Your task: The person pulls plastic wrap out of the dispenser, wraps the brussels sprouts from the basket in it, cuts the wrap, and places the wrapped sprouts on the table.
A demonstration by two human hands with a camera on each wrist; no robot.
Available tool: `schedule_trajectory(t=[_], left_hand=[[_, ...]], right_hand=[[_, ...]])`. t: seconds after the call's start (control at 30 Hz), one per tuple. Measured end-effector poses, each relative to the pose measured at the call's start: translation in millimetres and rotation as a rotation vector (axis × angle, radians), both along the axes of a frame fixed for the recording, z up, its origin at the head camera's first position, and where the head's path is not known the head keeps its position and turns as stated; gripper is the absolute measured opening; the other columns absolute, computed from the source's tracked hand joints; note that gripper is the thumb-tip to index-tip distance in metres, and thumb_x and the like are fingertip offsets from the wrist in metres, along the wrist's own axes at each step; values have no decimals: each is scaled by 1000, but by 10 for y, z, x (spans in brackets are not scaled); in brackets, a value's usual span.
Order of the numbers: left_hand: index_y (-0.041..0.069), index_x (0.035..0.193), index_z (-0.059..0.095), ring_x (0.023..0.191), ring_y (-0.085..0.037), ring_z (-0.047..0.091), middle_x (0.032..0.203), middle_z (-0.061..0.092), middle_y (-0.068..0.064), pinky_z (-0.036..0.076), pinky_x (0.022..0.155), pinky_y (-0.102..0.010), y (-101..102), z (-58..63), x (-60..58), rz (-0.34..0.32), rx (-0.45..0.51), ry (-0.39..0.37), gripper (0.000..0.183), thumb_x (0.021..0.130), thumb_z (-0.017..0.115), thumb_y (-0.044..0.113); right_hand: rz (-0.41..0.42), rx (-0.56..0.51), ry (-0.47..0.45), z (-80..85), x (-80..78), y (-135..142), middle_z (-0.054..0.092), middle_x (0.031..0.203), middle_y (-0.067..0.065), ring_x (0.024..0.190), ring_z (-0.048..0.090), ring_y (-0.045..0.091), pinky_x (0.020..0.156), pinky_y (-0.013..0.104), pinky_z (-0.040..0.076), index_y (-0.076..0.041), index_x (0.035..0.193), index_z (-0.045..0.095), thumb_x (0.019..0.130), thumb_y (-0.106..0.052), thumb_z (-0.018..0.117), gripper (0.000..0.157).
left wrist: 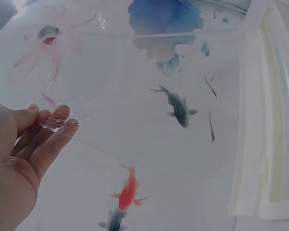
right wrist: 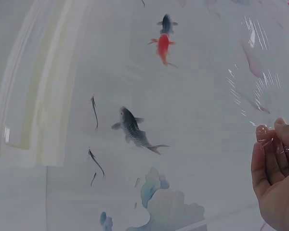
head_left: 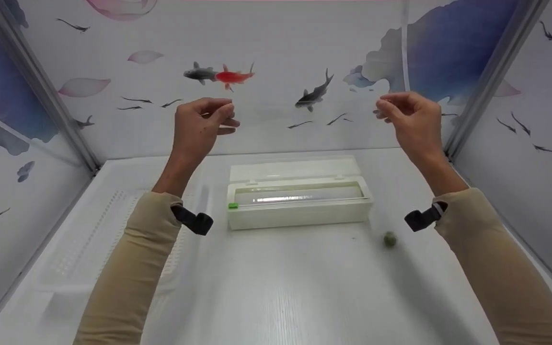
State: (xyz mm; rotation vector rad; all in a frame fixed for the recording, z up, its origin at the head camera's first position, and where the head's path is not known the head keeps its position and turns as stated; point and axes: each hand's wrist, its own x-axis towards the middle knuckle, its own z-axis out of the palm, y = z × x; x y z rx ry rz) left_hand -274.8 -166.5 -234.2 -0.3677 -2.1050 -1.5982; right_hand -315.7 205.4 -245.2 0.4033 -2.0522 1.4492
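A clear sheet of cling film (right wrist: 265,89) is stretched between my two raised hands, showing mostly as glints and fine creases. My left hand (head_left: 201,122) pinches one end between thumb and fingers, with film draped over the fingertips in the left wrist view. The other end is pinched by my right hand (head_left: 412,115), at about the same height. Below and between them, on the table, stands a white cling film dispenser (head_left: 300,215) with its lid tipped back. Inside it a shiny film roll (head_left: 295,197) shows, and a green slider (head_left: 233,205) sits at its left end.
On the left of the white table (head_left: 276,282) lies a white perforated basket (head_left: 72,249), partly hidden by my left sleeve. A small round greenish thing (head_left: 389,239) rests right of the dispenser. Panels printed with fish (head_left: 314,93) enclose the back and sides.
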Motion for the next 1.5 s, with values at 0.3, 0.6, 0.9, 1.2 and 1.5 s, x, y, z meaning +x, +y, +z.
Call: schedule_trajectory(t=[0.3,0.6,0.9,1.2,1.5], left_hand=[[2,112,73,85,-13,76,96,73,-14,63,80,-27,-16,-41,207,-37,-8,38,23,97,67,19],[7,107,77,83,-5,69,95,72,-7,60,78,-17,-33,-117,483,43,-173,140,18,95,70,19],[7,101,80,68,-6,66,80,74,-7,57,69,-17,-63,-141,694,45,-247,195,14,93,72,14],[3,104,78,82,-12,74,92,77,-13,64,71,-29,-58,-131,863,-98,-156,-29,16,94,71,14],[1,96,79,82,-21,77,85,78,-14,65,69,-37,-54,-227,998,-144,-12,-98,16,95,68,12]], right_hand=[[4,4,44,-32,118,46,72,91,-14,78,69,3,76,11,56,-5,109,74,94,-20,71,22],[-87,61,95,-156,287,81,61,89,-19,83,60,2,79,10,51,0,105,75,94,-18,71,21],[11,-8,63,-205,478,192,67,68,-12,57,61,7,60,13,55,4,99,78,91,-13,74,19],[335,-148,-24,-240,644,346,78,87,2,74,75,13,64,25,62,14,103,72,94,-4,68,20],[362,-216,-117,-307,837,405,78,83,6,71,76,17,59,28,61,16,98,71,98,-11,65,28]])
